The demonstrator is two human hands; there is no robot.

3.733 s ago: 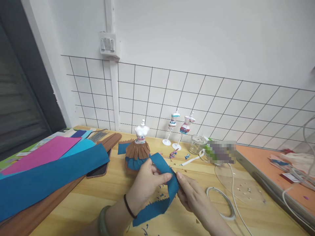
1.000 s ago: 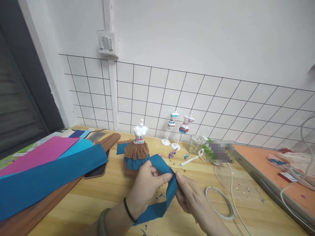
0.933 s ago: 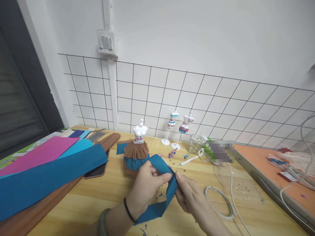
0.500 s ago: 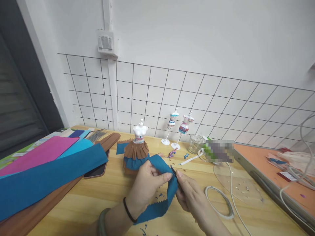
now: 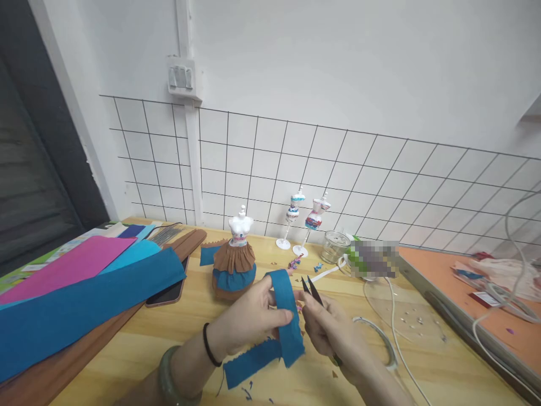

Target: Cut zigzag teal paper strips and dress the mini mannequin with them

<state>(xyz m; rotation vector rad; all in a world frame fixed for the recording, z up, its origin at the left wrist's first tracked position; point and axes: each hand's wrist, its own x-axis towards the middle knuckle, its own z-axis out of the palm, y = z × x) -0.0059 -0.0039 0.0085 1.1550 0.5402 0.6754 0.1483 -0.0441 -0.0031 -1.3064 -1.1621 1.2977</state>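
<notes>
Through the head view I see my left hand (image 5: 251,310) clamped on the blue strip (image 5: 288,321), at six o'clock in frame. At the strip's three o'clock, my right hand (image 5: 332,327) grips black-bladed snips (image 5: 315,292), blades parted; at the strip's eleven, the skirted dress form (image 5: 234,257) stands upright.

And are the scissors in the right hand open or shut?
Slightly open: the scissors in the right hand show two dark tips standing apart.
</notes>
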